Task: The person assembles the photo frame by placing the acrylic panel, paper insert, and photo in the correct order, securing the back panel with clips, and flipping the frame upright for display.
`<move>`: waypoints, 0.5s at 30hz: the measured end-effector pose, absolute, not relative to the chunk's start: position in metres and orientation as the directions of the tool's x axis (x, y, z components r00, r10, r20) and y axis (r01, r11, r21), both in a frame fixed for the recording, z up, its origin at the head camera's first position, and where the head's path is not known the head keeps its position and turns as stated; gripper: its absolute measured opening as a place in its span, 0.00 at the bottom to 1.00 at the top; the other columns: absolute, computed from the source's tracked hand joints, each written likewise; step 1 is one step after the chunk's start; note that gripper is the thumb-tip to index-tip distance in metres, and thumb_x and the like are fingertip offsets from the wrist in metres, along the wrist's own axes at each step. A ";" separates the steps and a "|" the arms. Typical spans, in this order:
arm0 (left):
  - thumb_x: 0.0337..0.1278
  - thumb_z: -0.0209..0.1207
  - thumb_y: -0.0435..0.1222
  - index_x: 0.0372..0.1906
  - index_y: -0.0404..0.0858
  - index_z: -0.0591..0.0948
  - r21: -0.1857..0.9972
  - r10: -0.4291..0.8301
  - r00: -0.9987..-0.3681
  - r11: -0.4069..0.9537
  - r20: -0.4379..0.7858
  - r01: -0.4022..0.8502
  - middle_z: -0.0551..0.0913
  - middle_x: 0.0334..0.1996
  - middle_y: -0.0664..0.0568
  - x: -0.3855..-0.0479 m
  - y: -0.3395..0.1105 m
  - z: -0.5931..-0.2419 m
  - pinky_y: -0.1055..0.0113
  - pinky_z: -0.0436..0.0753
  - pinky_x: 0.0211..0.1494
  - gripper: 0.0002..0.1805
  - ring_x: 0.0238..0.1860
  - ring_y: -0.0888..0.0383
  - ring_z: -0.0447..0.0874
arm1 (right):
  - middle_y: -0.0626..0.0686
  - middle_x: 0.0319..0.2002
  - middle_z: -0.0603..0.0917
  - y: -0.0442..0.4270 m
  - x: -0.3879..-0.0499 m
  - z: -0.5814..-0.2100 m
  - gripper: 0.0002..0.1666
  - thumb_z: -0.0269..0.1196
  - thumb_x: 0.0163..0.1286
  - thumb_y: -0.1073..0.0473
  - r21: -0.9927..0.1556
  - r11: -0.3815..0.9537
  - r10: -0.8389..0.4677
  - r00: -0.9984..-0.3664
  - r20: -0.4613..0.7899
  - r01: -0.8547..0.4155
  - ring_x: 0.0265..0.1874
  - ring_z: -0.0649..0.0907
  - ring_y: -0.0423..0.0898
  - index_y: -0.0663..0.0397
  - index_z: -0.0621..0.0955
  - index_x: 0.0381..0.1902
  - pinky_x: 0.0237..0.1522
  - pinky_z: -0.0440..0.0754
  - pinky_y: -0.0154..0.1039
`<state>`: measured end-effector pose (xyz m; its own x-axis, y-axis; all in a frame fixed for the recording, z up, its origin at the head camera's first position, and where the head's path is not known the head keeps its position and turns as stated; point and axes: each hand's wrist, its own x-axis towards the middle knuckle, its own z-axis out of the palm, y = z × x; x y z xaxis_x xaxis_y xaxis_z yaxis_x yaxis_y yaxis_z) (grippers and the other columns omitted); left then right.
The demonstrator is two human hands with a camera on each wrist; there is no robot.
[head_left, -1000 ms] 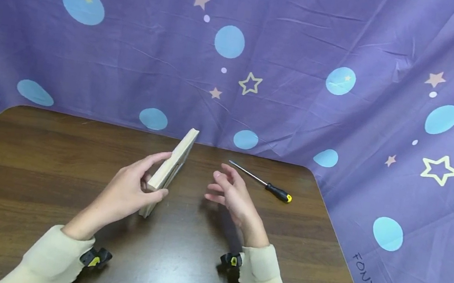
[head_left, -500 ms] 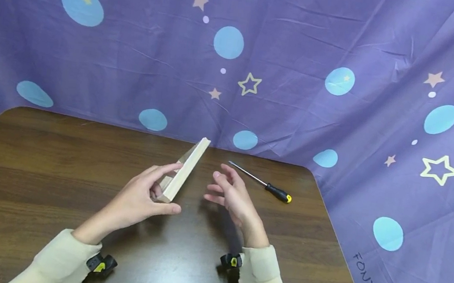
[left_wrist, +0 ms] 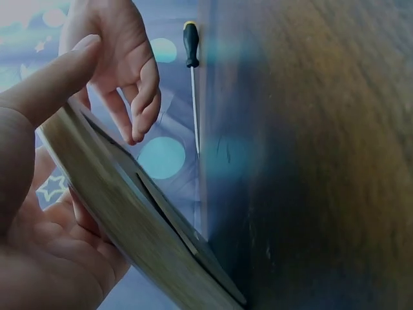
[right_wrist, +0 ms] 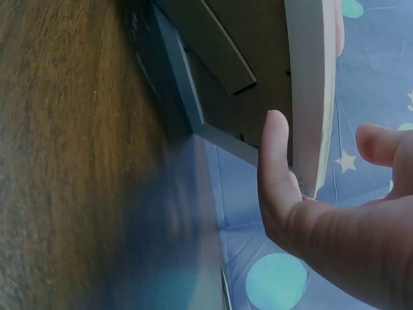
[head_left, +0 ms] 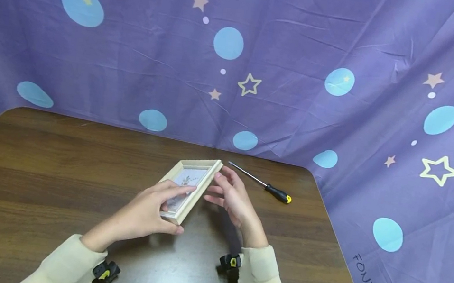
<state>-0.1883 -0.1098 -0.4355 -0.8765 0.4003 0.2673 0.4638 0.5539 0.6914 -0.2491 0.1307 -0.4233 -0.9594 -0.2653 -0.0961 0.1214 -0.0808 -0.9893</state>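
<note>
My left hand [head_left: 142, 214] grips a pale wooden picture frame [head_left: 199, 193] by its near end, thumb on the lower edge and fingers across the front. The frame is held tilted above the table, its printed picture [head_left: 190, 176] facing up and partly covered by the fingers. In the right wrist view, the frame's dark back panel [right_wrist: 264, 39] shows a flat stand leg [right_wrist: 219, 48] lying against it. My right hand [head_left: 240, 205] is beside the frame's far right corner with loosely bent fingers. Whether its fingertips touch the frame is hard to tell.
A screwdriver [head_left: 276, 192] with a black and yellow handle lies on the brown wooden table [head_left: 54, 176], just beyond my right hand. Purple cloth [head_left: 292, 40] with stars and dots hangs along the table's back and right edges.
My left hand has moved right and nearer to me, turning the picture frame from edge-on until its front shows. The frame now meets my right hand's area; that hand stays nearly still.
</note>
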 end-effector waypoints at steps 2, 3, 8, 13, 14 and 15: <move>0.33 0.88 0.44 0.75 0.59 0.76 0.679 0.411 -0.873 0.564 0.262 0.469 0.80 0.51 0.58 -0.187 -0.108 -0.436 0.67 0.79 0.42 0.55 0.39 0.61 0.77 | 0.64 0.63 0.75 0.130 -0.250 -0.424 0.37 0.57 0.83 0.53 -0.988 -0.084 -0.256 -0.961 -0.101 0.127 0.45 0.86 0.48 0.59 0.60 0.81 0.49 0.89 0.45; 0.33 0.88 0.43 0.75 0.59 0.76 0.677 0.414 -0.872 0.566 0.261 0.471 0.80 0.52 0.58 -0.187 -0.107 -0.436 0.67 0.79 0.43 0.55 0.40 0.61 0.77 | 0.64 0.62 0.75 0.130 -0.250 -0.425 0.36 0.57 0.83 0.54 -0.988 -0.081 -0.254 -0.962 -0.103 0.127 0.44 0.86 0.48 0.60 0.60 0.81 0.48 0.89 0.45; 0.33 0.87 0.41 0.76 0.57 0.76 0.662 0.443 -0.852 0.554 0.279 0.505 0.81 0.55 0.57 -0.184 -0.103 -0.438 0.68 0.81 0.45 0.55 0.42 0.61 0.78 | 0.62 0.58 0.74 0.127 -0.250 -0.429 0.39 0.60 0.80 0.55 -0.987 -0.063 -0.229 -0.964 -0.131 0.149 0.41 0.84 0.46 0.60 0.57 0.79 0.47 0.90 0.46; 0.36 0.86 0.41 0.75 0.53 0.78 0.641 0.493 -0.817 0.530 0.299 0.555 0.81 0.53 0.56 -0.181 -0.101 -0.441 0.69 0.79 0.41 0.52 0.37 0.64 0.76 | 0.59 0.53 0.73 0.124 -0.250 -0.432 0.40 0.62 0.77 0.60 -0.986 -0.041 -0.209 -0.967 -0.148 0.160 0.37 0.82 0.44 0.63 0.56 0.77 0.46 0.90 0.46; 0.37 0.86 0.40 0.74 0.52 0.78 0.639 0.500 -0.812 0.527 0.300 0.561 0.81 0.53 0.55 -0.181 -0.101 -0.441 0.69 0.78 0.41 0.51 0.37 0.64 0.75 | 0.59 0.52 0.73 0.124 -0.250 -0.432 0.40 0.62 0.77 0.61 -0.987 -0.036 -0.207 -0.967 -0.147 0.158 0.36 0.81 0.44 0.64 0.56 0.77 0.45 0.90 0.47; 0.38 0.86 0.41 0.74 0.52 0.79 0.640 0.505 -0.811 0.526 0.296 0.561 0.82 0.54 0.55 -0.181 -0.101 -0.441 0.69 0.78 0.41 0.50 0.37 0.65 0.76 | 0.59 0.51 0.73 0.124 -0.250 -0.433 0.39 0.61 0.76 0.63 -0.987 -0.028 -0.204 -0.968 -0.149 0.158 0.36 0.81 0.44 0.65 0.56 0.77 0.45 0.90 0.46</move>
